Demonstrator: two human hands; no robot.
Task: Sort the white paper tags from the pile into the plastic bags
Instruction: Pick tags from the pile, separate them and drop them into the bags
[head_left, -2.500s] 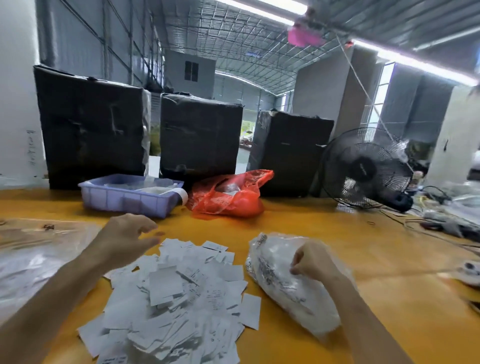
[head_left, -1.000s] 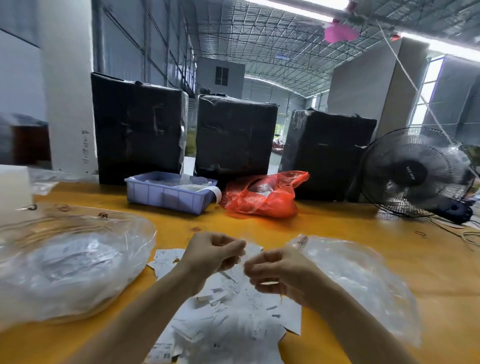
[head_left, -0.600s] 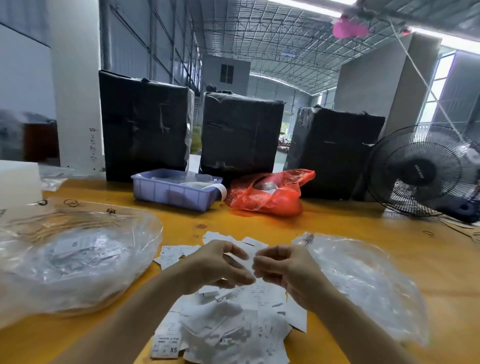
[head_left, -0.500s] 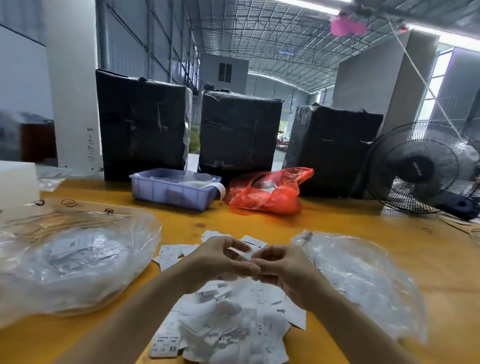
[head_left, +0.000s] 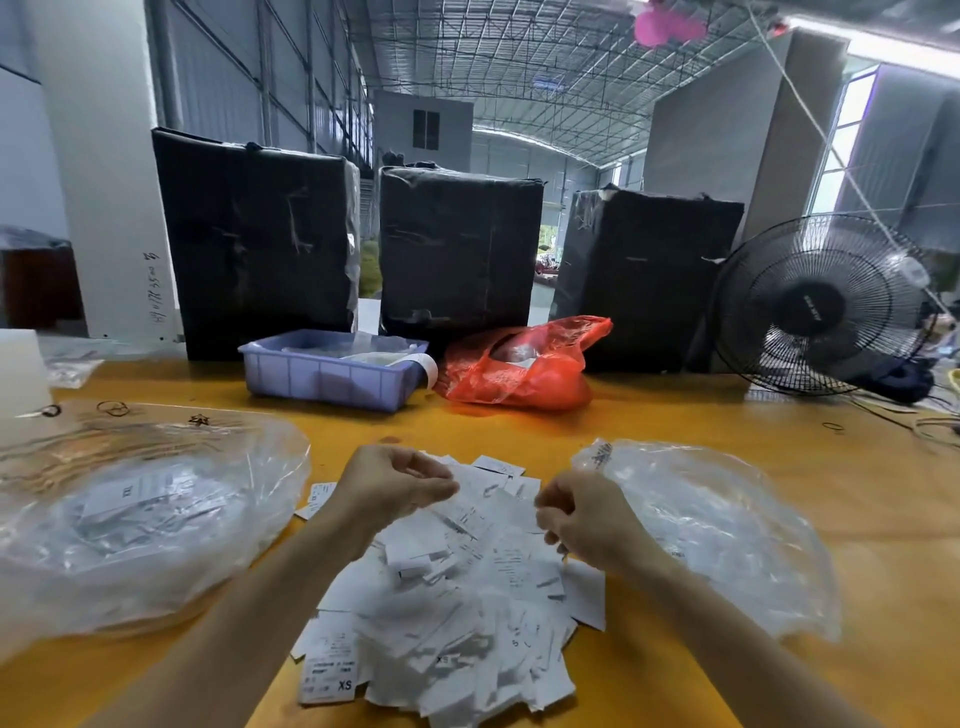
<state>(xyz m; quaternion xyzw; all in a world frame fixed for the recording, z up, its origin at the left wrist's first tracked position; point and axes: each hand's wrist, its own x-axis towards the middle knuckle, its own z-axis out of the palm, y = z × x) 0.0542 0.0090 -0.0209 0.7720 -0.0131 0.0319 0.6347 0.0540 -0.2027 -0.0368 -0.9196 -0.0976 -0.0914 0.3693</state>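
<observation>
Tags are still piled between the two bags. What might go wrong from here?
The fan faces the loose pile of tags, so if it runs, paper may scatter. Both hands, left hand and right hand, hover over the pile with curled fingers; a tag could land in the wrong bag, left bag or right bag.

Open yellow tabletop (head_left: 519, 431) between the pile of white paper tags (head_left: 457, 597) and the far row: room to reach across there. Hemmed in on the left by a bulging clear plastic bag (head_left: 140, 519), on the right by a second clear bag (head_left: 717, 535), both just beside the pile. Farther back, blocked by a purple tray (head_left: 327, 376) and a red plastic bag (head_left: 519, 366), with three black wrapped boxes (head_left: 457, 249) walling the edge. Far right corner taken by a black fan (head_left: 821, 306) and loose cables (head_left: 893, 415).
</observation>
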